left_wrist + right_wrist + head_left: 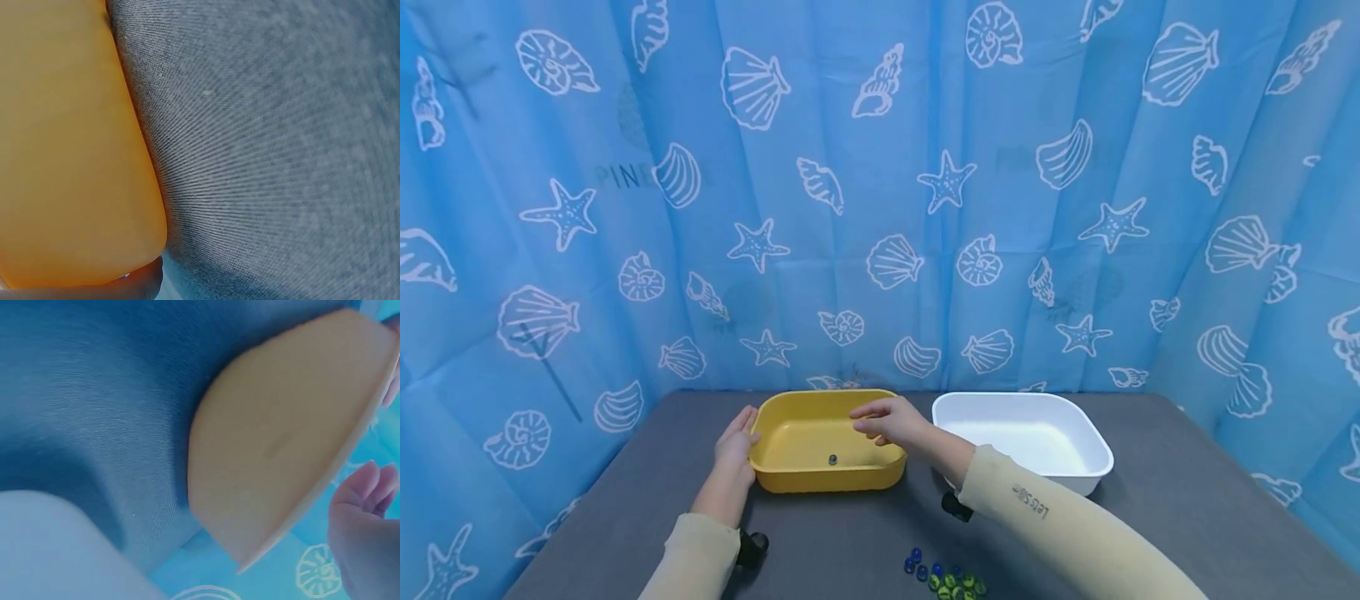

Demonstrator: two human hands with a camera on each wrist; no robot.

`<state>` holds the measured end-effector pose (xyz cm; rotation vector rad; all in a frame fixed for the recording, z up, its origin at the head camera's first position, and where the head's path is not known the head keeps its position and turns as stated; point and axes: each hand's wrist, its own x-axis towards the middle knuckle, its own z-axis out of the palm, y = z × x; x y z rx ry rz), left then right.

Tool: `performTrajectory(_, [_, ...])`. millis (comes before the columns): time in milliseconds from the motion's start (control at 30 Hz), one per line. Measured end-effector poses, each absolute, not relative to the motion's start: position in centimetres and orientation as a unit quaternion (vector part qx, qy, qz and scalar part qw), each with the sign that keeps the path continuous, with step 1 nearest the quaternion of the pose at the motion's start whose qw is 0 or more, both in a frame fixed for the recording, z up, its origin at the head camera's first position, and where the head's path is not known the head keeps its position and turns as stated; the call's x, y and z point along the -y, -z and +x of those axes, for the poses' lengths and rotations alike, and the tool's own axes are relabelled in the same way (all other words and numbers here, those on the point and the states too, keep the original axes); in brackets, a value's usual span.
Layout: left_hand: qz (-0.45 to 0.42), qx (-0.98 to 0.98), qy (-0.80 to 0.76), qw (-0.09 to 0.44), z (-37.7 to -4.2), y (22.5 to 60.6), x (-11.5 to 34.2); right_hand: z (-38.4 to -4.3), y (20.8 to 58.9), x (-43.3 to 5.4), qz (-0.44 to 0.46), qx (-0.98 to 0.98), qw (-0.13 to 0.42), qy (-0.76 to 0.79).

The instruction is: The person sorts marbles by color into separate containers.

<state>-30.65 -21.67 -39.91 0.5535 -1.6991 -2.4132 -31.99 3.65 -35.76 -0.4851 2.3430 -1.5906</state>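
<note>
A yellow basin (827, 481) stands on the grey table, with one small dark marble (832, 459) on its floor near the front wall. My left hand (736, 446) holds the basin's left end, thumb at the rim and fingers along the outside. Close up in the left wrist view, a finger (140, 281) lies against the basin (75, 156). Over the basin's right side hovers my right hand (891, 421), its fingers loosely bent and nothing visible between them. In the right wrist view, this hand (365, 519) is apart from the basin's rim.
To the right stands a white basin (1097, 454), partly behind my right forearm. Several blue marbles (922, 573) and yellow-green marbles (957, 592) lie at the table's front. A blue curtain (880, 208) with white shell prints hangs behind the table and along its sides.
</note>
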Motion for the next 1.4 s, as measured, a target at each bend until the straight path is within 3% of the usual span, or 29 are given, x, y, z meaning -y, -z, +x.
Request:
performTrajectory(300, [0.179,0.566,0.802,0.066,-30.4,39.9,21.6,-28.7,36.3,-6.9,-0.274,-0.756,0.185,0.564])
performTrajectory(900, [0.182,0.566,0.802,0.061,-30.6,39.8,21.9,-26.5,39.0,-14.9,-0.284,-0.776,0.303,0.475])
performTrajectory(1200, [0.184,0.563,0.804,0.06,-30.5,39.4,21.8,-26.7,40.4,-17.1,-0.357,-0.751,0.351,0.429])
performTrajectory(1400, [0.194,0.562,0.802,0.059,-30.5,39.5,21.7,-29.8,45.2,-18.2,-0.415,-0.751,0.347,0.379])
